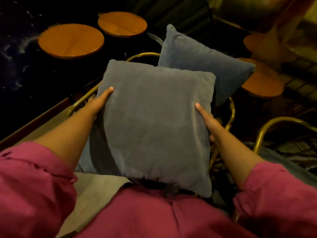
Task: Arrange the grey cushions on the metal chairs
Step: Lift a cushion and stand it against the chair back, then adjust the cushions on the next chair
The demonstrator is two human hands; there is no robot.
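I hold a square grey cushion (154, 124) flat in front of me, above a brass-coloured metal chair (230, 115). My left hand (101, 102) grips its left edge, thumb on top. My right hand (205, 121) grips its right edge the same way. A second grey cushion (202, 64) leans tilted against the far side of that chair, partly behind the held one. The chair's seat is hidden under the cushion. A bit of another grey cushion (85, 162) shows below my left forearm.
Two round wooden stool tops (71, 41) (122, 24) stand at the far left, and another wooden seat (262, 83) at the right. A second brass chair frame (281, 121) curves at the right. A wooden ledge (34, 124) runs along the left.
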